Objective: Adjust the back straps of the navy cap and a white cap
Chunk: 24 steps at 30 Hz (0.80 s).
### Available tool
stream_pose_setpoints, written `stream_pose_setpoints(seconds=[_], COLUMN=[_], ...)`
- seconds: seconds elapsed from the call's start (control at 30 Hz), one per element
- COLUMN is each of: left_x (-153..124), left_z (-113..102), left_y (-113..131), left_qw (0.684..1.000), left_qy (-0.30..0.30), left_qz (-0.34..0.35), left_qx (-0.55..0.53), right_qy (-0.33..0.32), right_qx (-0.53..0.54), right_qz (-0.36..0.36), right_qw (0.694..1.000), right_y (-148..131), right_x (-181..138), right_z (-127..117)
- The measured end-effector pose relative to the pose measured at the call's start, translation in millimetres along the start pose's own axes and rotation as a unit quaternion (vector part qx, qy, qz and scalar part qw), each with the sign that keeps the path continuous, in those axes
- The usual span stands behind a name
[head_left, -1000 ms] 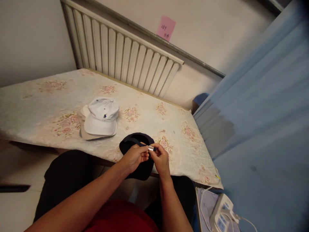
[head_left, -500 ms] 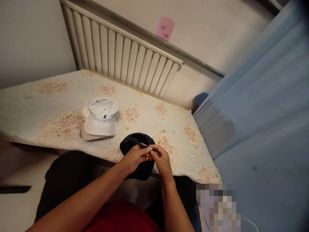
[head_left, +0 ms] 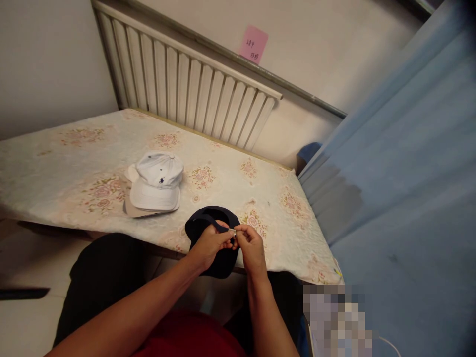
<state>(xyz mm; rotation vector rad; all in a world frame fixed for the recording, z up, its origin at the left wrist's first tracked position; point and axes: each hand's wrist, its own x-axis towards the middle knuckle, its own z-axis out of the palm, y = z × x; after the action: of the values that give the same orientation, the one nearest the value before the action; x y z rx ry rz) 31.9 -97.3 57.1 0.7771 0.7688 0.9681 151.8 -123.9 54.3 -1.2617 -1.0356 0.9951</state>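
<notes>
A dark navy cap (head_left: pixel 204 220) lies upside down at the near edge of the table, partly hanging over it. My left hand (head_left: pixel 208 243) and my right hand (head_left: pixel 250 244) meet over its back opening, both pinched on the cap's thin back strap and a small silver buckle (head_left: pixel 232 231) between the fingertips. A white cap (head_left: pixel 156 179) with a small dark logo rests on a beige cap (head_left: pixel 131 208) further left on the table.
The table wears a pale floral cloth (head_left: pixel 67 163). A white radiator (head_left: pixel 186 84) runs behind it, with a pink sticky note (head_left: pixel 253 44) on the wall above. A blue curtain (head_left: pixel 401 163) fills the right side. A blurred patch sits at lower right.
The silver buckle showed plainly between my fingers a second ago; now my fingertips have closed over most of it. Both hands have stayed over the navy cap.
</notes>
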Motion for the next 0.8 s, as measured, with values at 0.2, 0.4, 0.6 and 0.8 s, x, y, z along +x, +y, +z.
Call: stream_pose_setpoints(seconds=[0.2,0.4,0.6,0.8], left_x=[-3.8,5.5,9.4,6.7], left_z=[1.0,-7.4,-12.7,-13.8], left_y=[1.9,-3.9,-4.1,0.5], left_qw=[0.997,0.991,0.986,0.988], left_qy=[-0.037,-0.105,-0.13,-0.111], left_qz=[0.06,0.064,0.077,0.072], left_qx=[0.013,0.045,0.063,0.077], right_qy=[0.02,0.008,0.003,0.006], right_qx=[0.025,0.041,0.032,0.036], right_qz=[0.022,0.024,0.006,-0.002], right_qw=[0.999,0.999,0.999,0.999], right_y=[-1.8,-2.1,-4.3,-9.8], right_x=[-0.2,-2.2,-3.8,-6.3], right_z=[2.3,3.6,0.0,-1.8])
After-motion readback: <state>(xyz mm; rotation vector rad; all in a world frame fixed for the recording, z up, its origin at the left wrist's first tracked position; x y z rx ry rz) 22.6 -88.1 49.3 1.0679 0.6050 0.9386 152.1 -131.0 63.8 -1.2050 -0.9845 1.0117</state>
